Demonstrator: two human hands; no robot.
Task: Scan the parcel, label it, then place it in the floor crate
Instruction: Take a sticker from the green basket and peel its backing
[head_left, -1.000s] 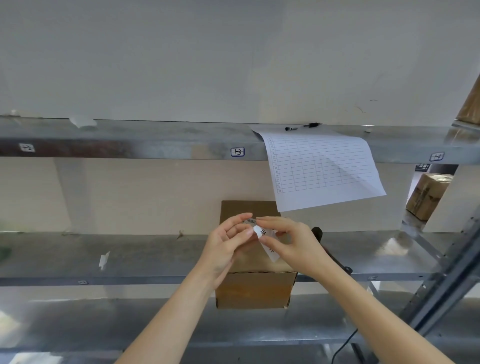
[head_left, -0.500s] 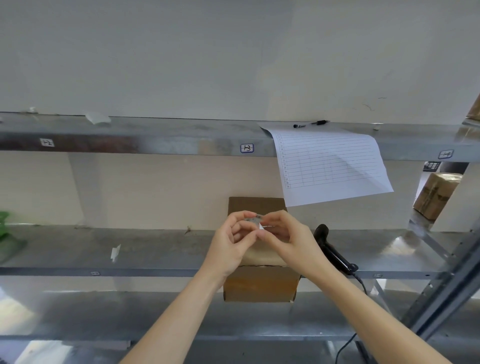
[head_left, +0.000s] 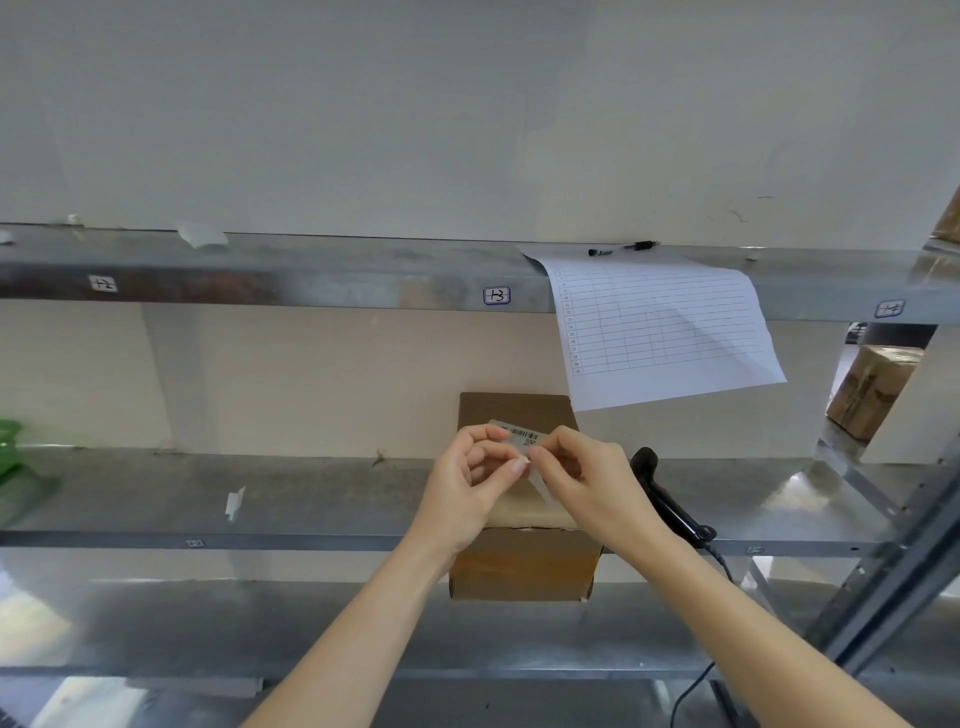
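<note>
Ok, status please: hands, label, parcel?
Both hands, left hand and right hand, pinching barcode label. Label not yet on parcel. Parcel on shelf, nothing blocking.

The box (head_left: 522, 564) sits on the shelf (head_left: 311, 499) directly behind and below both hands, left hand (head_left: 470, 488) and right hand (head_left: 584, 483), which meet at a label (head_left: 519, 434). The scanner (head_left: 667, 501) lies on the shelf just right of the right hand. The sheet (head_left: 660, 332) hangs above right.
</note>
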